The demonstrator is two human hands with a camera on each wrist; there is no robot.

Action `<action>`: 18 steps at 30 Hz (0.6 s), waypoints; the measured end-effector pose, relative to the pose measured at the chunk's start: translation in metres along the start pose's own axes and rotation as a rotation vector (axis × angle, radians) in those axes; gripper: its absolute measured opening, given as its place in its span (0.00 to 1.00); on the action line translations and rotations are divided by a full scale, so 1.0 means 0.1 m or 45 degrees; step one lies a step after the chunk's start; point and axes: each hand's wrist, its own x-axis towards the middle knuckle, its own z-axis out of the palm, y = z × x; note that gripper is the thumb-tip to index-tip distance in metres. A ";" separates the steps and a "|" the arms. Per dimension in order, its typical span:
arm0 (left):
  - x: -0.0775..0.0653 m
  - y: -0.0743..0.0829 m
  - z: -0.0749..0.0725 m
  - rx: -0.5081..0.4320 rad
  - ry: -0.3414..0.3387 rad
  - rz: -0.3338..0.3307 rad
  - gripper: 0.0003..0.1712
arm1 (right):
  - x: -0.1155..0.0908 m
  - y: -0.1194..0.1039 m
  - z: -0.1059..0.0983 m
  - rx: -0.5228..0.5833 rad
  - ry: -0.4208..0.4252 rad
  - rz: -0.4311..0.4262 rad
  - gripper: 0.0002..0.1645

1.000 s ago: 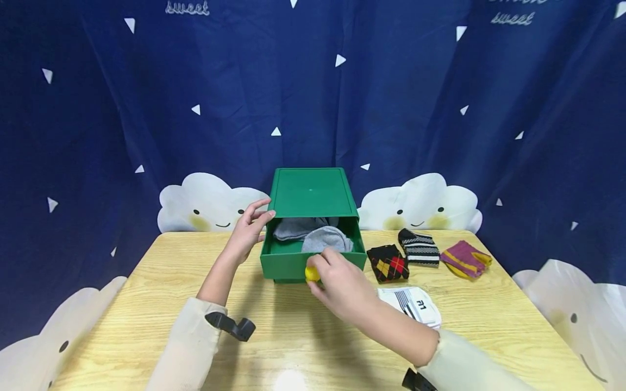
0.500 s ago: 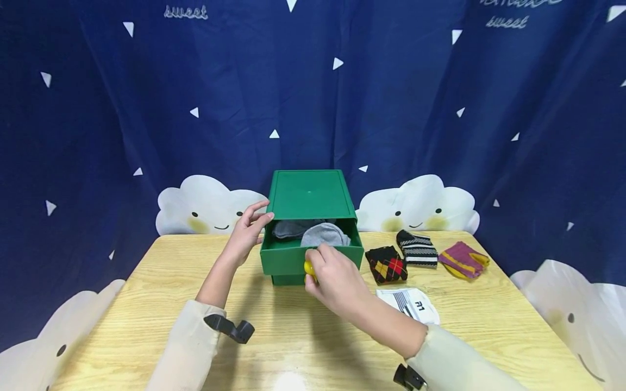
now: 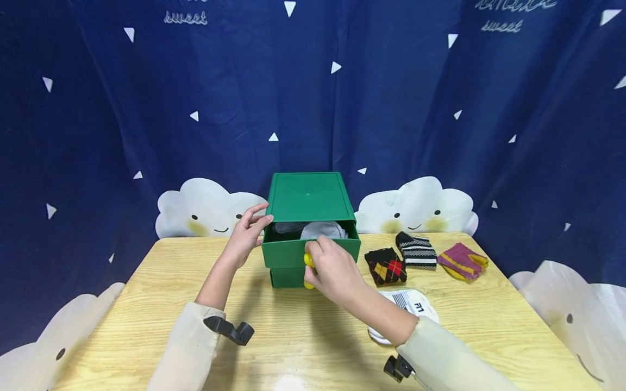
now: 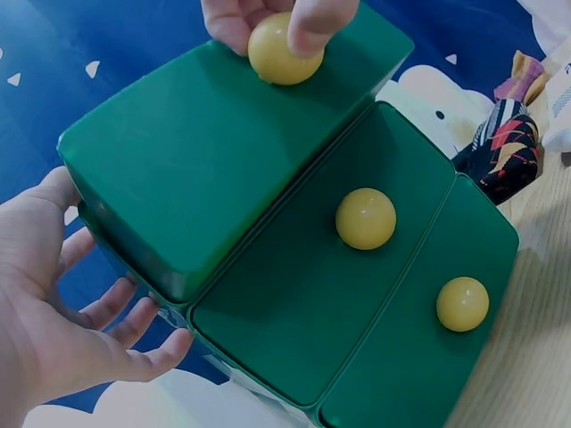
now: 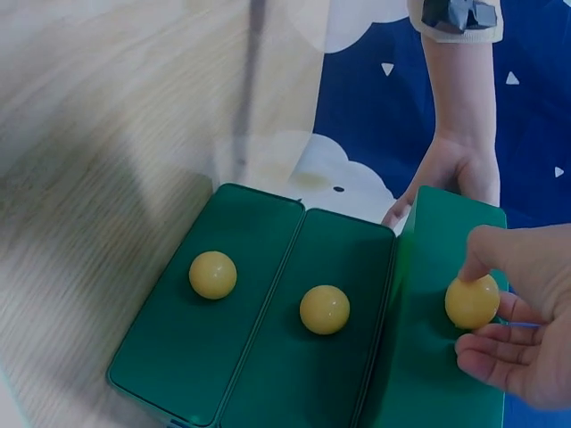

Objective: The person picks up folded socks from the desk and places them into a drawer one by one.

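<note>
A small green cabinet (image 3: pixel 310 195) stands on the table, its top drawer (image 3: pixel 288 254) partly out. Inside lie light grey socks (image 3: pixel 324 230) and a darker grey bundle (image 3: pixel 286 228). My right hand (image 3: pixel 337 271) pinches the round yellow knob (image 5: pixel 473 308) on the front of that drawer between thumb and fingers. At the cabinet's left side is my left hand (image 3: pixel 244 239), fingers spread and fingertips right at its edge. In the left wrist view, the middle drawer (image 4: pixel 294 312) and bottom drawer (image 4: pixel 401 374) sit flush, each with a yellow knob.
To the cabinet's right lie folded argyle socks (image 3: pixel 386 266), black-and-white striped socks (image 3: pixel 417 251) and purple-and-yellow socks (image 3: pixel 462 260). White socks (image 3: pixel 415 304) lie nearer, partly behind the right forearm. A blue curtain (image 3: pixel 235 108) hangs behind the wooden table (image 3: pixel 161 282).
The top drawer has slid further into the cabinet, with the right hand on its knob moving along. Less of the grey socks shows. The left hand stays at the cabinet's side.
</note>
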 end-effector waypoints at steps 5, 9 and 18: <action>0.00 0.00 -0.01 0.007 0.002 0.002 0.28 | 0.04 0.04 0.04 0.025 -0.035 0.043 0.15; 0.01 0.00 0.00 -0.006 0.003 0.003 0.28 | 0.06 0.06 0.06 0.080 -0.055 0.078 0.16; 0.01 -0.01 0.00 -0.025 0.001 0.004 0.28 | 0.07 0.08 0.11 0.206 -0.094 0.179 0.16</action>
